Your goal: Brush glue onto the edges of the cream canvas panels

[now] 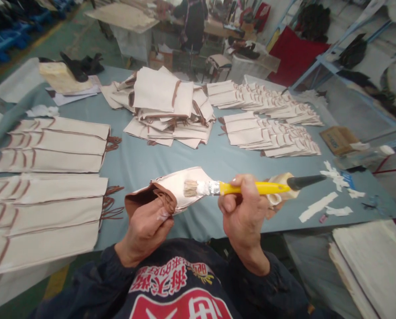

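My left hand (147, 228) pinches the brown-edged mouth of a cream cloth bag (187, 176), together with a bunch of thin brown cords (165, 199). The mouth gapes toward me and shows a brown inside. My right hand (246, 217) is closed around a paintbrush (273, 188) with a yellow handle and a dark tip. The pale bristles point left over the bag's side; whether they touch the cloth I cannot tell. Behind my right hand, a cream container (286, 181) is partly hidden.
Flat bags lie in overlapping rows on the left (61, 150) and in stacks on the right (271, 133). A loose heap of bags (161, 95) rises at the back. White scraps (317, 206), a cardboard box (339, 139) and a clear bottle (367, 155) sit on the right.
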Available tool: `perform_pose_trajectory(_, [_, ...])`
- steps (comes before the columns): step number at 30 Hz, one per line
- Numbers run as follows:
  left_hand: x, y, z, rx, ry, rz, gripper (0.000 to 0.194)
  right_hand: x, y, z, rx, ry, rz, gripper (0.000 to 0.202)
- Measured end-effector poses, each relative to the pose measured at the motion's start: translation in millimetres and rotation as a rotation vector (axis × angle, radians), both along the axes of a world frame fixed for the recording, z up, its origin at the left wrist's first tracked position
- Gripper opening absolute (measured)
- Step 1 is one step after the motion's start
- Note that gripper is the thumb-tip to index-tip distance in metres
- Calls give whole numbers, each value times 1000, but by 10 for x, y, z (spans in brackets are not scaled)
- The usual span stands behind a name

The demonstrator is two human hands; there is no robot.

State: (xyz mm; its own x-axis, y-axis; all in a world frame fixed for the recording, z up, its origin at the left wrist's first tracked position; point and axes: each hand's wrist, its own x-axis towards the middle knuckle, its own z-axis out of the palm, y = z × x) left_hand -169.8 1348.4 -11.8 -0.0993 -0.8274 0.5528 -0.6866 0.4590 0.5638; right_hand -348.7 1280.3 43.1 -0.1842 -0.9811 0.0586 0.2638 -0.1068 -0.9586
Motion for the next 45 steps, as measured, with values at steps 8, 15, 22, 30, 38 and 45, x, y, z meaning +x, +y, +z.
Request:
perform_pose_trajectory(8, [-155, 33, -113, 42, 120, 143, 26, 137, 233, -267, -5, 200, 61, 38])
perform_pose_trajectory(15, [-157, -52, -162, 118, 194, 111, 27, -5, 122, -331, -356, 507, 200, 31])
perform_pose_trajectory(22, [-57, -57, -82, 239, 276, 136, 23, -272, -7, -3, -751, 726, 23, 24])
perform_pose_trajectory(30, [-37, -11, -87, 153, 214, 28, 19, -9, 89, -17, -1034, 880, 418, 29])
perform_pose_trajectory(38, [-43, 7, -107, 101, 170, 71, 18, -84, 80, -80, -791, 701, 148, 25])
perform_pose_trajectory(45, [-18, 14, -120, 79, 159, 85, 20, 63, 214, -187, -754, 630, 216, 29])
